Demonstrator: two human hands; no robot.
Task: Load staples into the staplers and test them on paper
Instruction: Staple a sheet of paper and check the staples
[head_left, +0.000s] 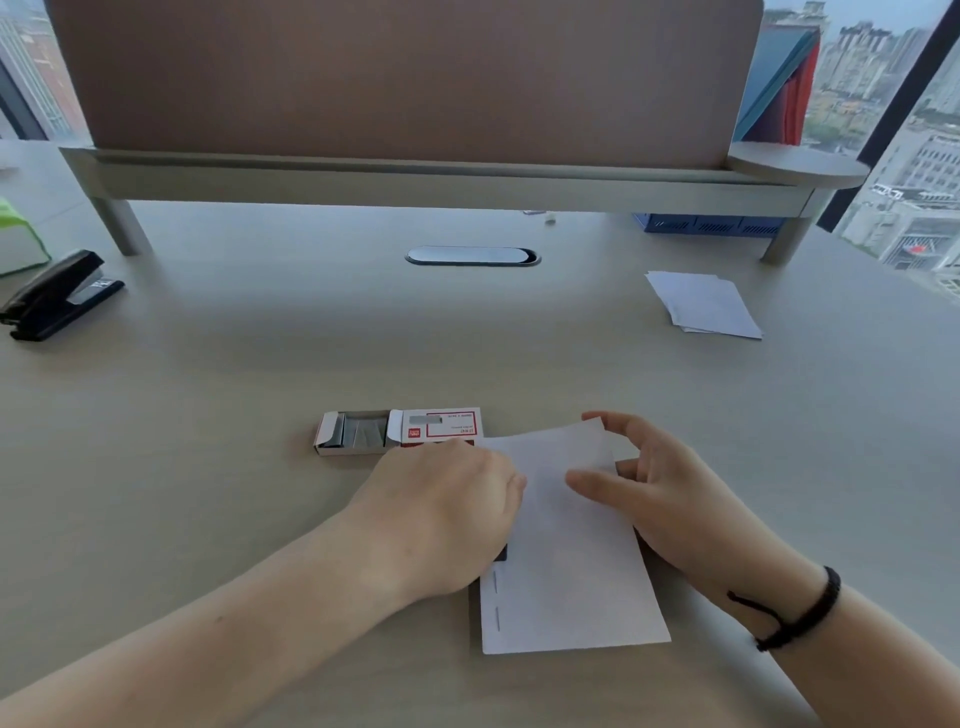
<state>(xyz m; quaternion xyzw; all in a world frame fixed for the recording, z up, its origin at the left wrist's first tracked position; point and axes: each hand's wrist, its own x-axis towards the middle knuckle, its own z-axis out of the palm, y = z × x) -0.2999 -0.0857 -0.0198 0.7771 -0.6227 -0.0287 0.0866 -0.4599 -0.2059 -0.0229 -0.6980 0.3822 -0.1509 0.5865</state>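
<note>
A white sheet of paper lies near the desk's front edge, with two staples in its left margin. My left hand is curled over the sheet's left edge and covers a small dark stapler; only a corner of it shows. My right hand holds the sheet's raised upper right part, thumb on its face and fingers behind the top edge. An open red-and-white staple box with grey staple strips sits just beyond my left hand. A second black stapler lies at the far left.
A loose stack of white paper slips lies at the right back. A raised shelf with a brown screen spans the back of the desk, with a blue tray under it. A cable slot sits mid-desk. A green object is at the left edge.
</note>
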